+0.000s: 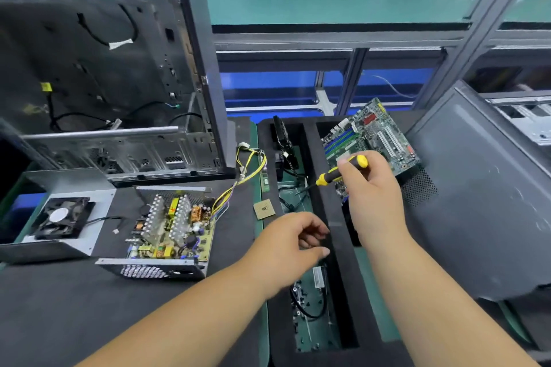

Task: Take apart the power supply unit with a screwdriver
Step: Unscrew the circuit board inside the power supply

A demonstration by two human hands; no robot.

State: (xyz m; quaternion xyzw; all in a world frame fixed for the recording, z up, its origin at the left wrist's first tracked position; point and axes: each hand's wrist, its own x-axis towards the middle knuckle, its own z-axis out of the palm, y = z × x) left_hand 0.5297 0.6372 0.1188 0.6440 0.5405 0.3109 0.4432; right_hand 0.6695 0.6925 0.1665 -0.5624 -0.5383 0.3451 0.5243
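The empty computer case stands at the back left of your worktop. In front of it the power supply unit lies opened, its lid with the fan just beside it on the left. Your right hand grips the yellow-and-black screwdriver over the foam tray. Your left hand hovers loosely curled, holding nothing that shows.

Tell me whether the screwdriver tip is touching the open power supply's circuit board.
Apart. The head view shows the screwdriver, held in the right hand, over the foam tray, well right of the circuit board.
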